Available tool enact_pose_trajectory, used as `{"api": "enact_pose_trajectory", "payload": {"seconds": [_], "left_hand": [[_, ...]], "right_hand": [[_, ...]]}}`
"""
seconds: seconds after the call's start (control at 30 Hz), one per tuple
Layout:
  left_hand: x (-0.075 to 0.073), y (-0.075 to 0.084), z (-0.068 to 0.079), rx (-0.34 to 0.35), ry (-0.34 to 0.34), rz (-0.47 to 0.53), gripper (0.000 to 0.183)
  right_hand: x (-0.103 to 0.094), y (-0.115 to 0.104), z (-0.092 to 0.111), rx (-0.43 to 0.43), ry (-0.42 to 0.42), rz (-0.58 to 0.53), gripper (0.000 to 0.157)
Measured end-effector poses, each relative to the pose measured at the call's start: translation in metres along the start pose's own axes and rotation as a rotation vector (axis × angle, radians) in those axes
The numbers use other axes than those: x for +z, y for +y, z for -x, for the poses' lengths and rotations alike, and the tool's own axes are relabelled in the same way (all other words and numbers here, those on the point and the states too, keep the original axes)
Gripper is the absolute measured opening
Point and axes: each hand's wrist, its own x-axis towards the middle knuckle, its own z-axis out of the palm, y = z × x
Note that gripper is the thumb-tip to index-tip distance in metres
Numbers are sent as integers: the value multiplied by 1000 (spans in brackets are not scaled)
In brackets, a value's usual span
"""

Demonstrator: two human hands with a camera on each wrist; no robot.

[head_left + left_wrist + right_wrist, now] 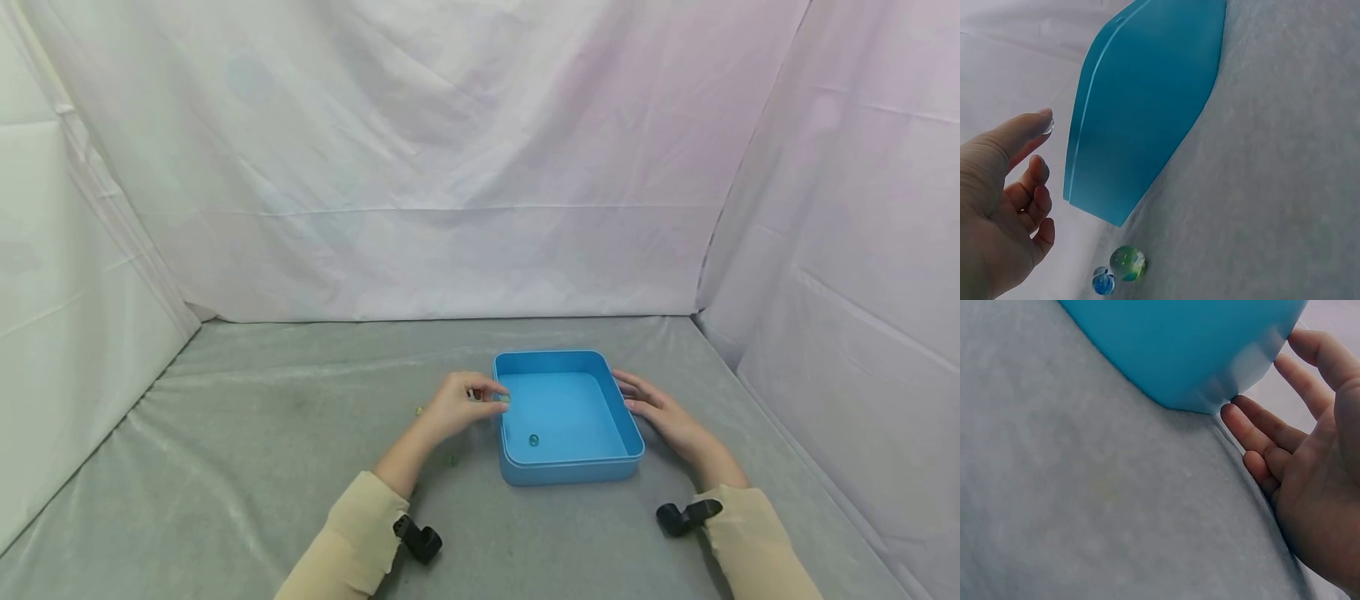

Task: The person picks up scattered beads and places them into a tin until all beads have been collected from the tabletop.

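Note:
A square blue tin box [567, 472] stands on the grey cloth, open at the top. Over its left rim, my left hand [459, 406] pinches a small glass marble [506, 398] between thumb and index finger. The left wrist view shows the same clear marble [1049, 127] at the fingertips. Inside the box lies one greenish marble [534, 440], toward the front left. On the opposite side, my right hand [667, 417] rests its extended fingers [1254, 422] against the box's right wall.
Loose marbles lie on the cloth left of the box: a yellowish marble [419, 411] and a green marble [453, 460] in the head view. A green marble [1127, 263] sits beside a blue marble [1104, 281] in the left wrist view. White curtains [450, 167] enclose the table.

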Motion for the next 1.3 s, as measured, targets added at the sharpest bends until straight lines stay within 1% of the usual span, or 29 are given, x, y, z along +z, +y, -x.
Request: {"api": "enact_pose_trajectory", "payload": {"seconds": [0.07,0.3,0.57,0.67,0.77,1.07,1.3], "left_hand": [[2,0,-2,4,-3,4,20],[11,-2,-9,-21,-6,-12,20],[19,-4,-14,-3,5,-57,19],[21,-2,-14,6,9,-44,18],[22,-2,-14,0,12,-31,19],[23,-1,-14,-47,20,-14,20],[23,0,-14,-59,22,-7,21]], "right_hand": [[0,0,0,0,-1,2,55],[0,1,0,6,0,16,55],[1,0,0,14,1,23,55],[2,-1,0,16,3,23,55],[2,-1,0,19,7,19,56],[1,-1,-1,14,5,8,56],[1,1,-2,12,1,10,55]]}}
